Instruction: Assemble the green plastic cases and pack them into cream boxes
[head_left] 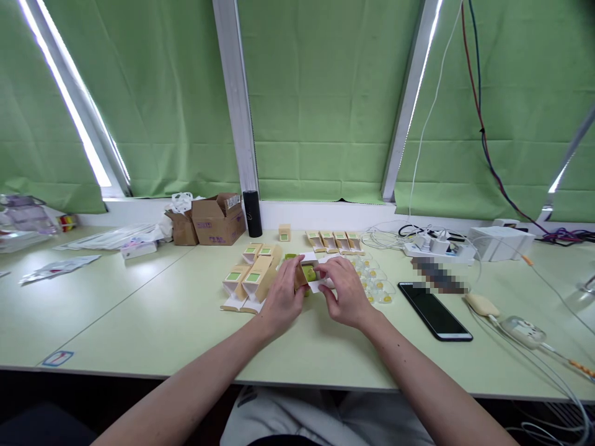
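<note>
Between my two hands is a small open cardboard box, its white flaps spread and something green inside. My left hand is closed around the box's left side. My right hand has its fingers bent at the flaps on the right, with the fingertips at the opening. Left of my hands stand several kraft boxes with green labels and open flaps. Right behind my right hand lie several clear plastic pieces with yellow centres. More open boxes stand in a row farther back.
One small box and a black cylinder stand at the back, beside a brown carton. On the right lie a phone, a power strip and cables. Plastic packets lie at the left.
</note>
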Motion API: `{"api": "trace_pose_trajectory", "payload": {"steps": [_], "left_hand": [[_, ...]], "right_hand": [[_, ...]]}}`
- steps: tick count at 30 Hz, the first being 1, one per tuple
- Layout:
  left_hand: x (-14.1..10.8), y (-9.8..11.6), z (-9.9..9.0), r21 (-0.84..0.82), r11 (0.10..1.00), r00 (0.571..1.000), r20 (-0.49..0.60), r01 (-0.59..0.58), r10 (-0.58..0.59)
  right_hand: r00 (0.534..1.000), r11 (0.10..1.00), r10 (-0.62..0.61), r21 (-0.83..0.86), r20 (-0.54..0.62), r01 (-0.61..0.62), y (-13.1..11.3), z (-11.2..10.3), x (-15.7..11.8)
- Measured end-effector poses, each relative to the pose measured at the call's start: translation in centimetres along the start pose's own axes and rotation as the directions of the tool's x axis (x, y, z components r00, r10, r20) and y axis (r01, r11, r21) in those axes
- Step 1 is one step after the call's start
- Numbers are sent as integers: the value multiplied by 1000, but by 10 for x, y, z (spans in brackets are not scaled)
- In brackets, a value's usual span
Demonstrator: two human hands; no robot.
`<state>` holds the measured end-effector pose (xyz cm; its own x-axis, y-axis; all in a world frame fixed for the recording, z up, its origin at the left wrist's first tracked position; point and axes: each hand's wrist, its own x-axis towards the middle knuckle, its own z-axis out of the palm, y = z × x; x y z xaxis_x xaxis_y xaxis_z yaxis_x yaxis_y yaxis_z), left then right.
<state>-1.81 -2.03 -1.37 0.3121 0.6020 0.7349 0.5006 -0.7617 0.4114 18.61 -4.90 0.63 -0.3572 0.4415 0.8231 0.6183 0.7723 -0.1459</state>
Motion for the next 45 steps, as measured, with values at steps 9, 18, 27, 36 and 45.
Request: {"api": "trace_pose_trajectory", "payload": {"steps": [9,18,27,36,45], "left_hand": [[0,1,0,57,997,998,-5,-56,57],[-2,12,-2,224,960,986,54,-166,158],[-3,14,-1,320,920,974,88,-228,210],[-1,13,-4,346,923,986,49,-168,161],[1,11,-5,360,923,991,20,-134,136]], "right_hand": [[999,1000,20,-23,25,-19,0,0,0],[958,962,268,86,-101,-260,3,15,0],[924,925,375,95,-74,-368,-1,23,0],[888,865,444,317,-119,-390,1,19,3],[783,681,620,524,-42,-511,-1,16,4]]}}
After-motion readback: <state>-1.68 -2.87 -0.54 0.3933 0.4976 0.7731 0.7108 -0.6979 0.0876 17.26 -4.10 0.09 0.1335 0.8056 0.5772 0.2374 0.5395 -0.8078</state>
